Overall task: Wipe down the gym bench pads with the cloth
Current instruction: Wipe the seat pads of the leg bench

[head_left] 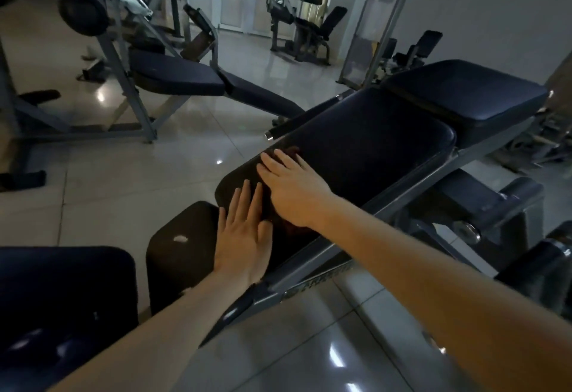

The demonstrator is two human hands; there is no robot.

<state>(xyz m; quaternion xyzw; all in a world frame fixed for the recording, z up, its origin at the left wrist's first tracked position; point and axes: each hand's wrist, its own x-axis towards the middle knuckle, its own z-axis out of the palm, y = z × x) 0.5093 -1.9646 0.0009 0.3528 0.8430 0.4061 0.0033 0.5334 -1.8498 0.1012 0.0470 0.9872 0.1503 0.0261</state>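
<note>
Bench pad point(371, 150) lies under my palms, my left hand point(244, 236) and right hand point(294, 190) pressed flat on it, fingers straight.

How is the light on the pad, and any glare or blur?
Head view: dim, pad nearly black, so the dark cloth under the right hand barely shows; same view: glare spots lie on the floor; same view: edges bend from the wide lens; no blur near the left hand.
</note>
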